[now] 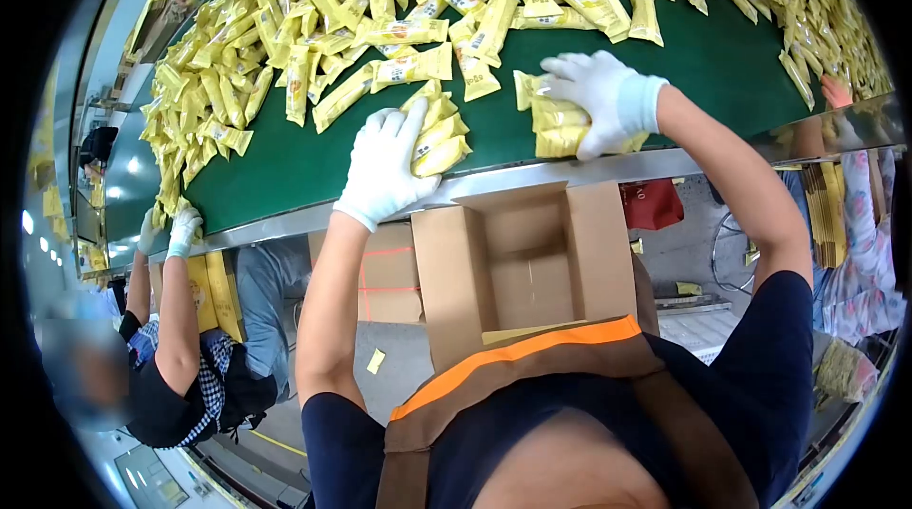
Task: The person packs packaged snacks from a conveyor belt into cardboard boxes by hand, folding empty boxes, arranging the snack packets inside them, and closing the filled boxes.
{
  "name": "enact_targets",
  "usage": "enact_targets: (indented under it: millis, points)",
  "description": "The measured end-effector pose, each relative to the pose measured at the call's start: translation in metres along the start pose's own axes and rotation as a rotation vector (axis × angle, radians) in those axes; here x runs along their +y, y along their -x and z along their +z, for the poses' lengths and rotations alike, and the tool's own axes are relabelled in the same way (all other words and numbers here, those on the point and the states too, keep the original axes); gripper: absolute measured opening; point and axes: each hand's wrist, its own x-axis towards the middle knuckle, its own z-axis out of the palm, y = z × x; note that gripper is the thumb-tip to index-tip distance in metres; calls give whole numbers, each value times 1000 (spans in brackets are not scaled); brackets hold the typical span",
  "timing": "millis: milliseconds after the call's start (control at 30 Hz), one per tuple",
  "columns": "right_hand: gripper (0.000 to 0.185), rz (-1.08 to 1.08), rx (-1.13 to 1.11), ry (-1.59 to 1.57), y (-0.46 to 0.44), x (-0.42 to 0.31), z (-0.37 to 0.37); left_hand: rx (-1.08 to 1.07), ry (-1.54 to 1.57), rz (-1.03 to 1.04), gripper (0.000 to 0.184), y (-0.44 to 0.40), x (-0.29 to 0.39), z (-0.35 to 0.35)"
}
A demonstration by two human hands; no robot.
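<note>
White-gloved, my left hand (385,167) is closed against the side of a small row of yellow snack packets (440,137) near the belt's front edge. My right hand (603,101), also in a white glove, curls over a second row of yellow snack packets (559,120) on the green belt; its palm and the packets beneath are partly hidden. Below and between both hands is an open cardboard box (527,272) with its flaps folded outward. Many loose yellow packets (408,31) lie heaped just beyond my hands.
A metal rail (313,217) edges the green conveyor belt (256,162). At left, a co-worker's gloved hands (182,229) touch packets; another person's hand (836,91) is at far right. A strapped carton (385,272) stands beside the open box, and a red bag (652,204) lies right of it.
</note>
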Motion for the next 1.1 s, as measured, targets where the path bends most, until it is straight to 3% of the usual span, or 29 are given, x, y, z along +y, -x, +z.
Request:
enact_targets:
  millis: [133,233,267,400,567,667,700,733,800,900,1000,1100]
  points:
    - [91,-7,-77,-121,23,-6,-7,-42,-39,-49,93,0,2,1]
    - [78,149,-218,-586,26,17,-22,-168,26,-106,97,-12,0,-8]
    - [81,227,-377,-797,24,22,-27,-230,64,-133,98,-16,-2,-11]
    - [77,117,-290,-388,21,14,-10,-327,51,-155,99,-27,-3,-21]
    - [75,94,-133,-181,46,-19,-23,-151,17,-88,97,-13,5,-6]
    - [64,192,246,56,55,-15,-39,-115,23,-105,96,-8,5,-4]
    - [64,146,541,121,52,0,-17,-111,29,-107,96,-10,6,-3]
    - [67,131,532,143,49,13,-4,-105,16,-107,96,-8,6,-2]
    - [74,179,286,110,47,33,28,-76,-1,-73,96,-9,3,1]
    - [85,228,76,-107,48,34,2,-98,24,-93,95,-12,8,-2]
    - [82,144,204,110,58,34,7,-83,3,-87,97,-11,7,0]
    - [81,148,262,-89,81,44,-18,-131,-14,-114,101,-12,8,-2]
